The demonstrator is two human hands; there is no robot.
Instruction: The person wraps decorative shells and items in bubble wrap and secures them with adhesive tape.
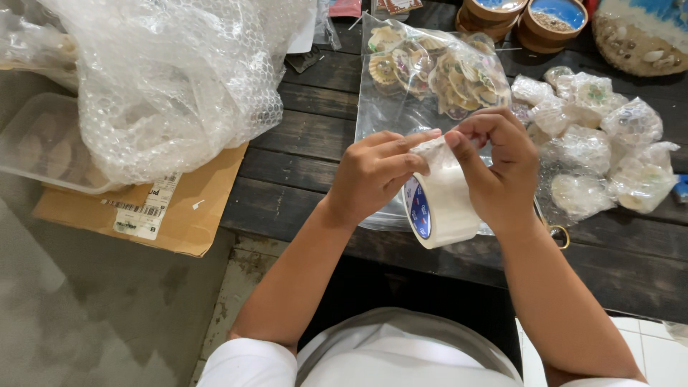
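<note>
A roll of clear packing tape [441, 204] with a blue inner core is held up above the near edge of a dark wooden table [301, 172]. My left hand [376, 172] grips the roll's left side, its fingertips on the top where the tape's end lies. My right hand [498, 168] wraps the right side, with thumb and forefinger pinching at the tape's top edge. Just beyond the hands lies a clear plastic bag of shell ornaments [430, 68].
A big heap of bubble wrap [179, 79] rests on a flat cardboard box [193, 208] at the left. Several bubble-wrapped bundles [602, 150] lie at the right. Round wooden dishes [530, 18] and a shell-covered piece [641, 36] stand at the back.
</note>
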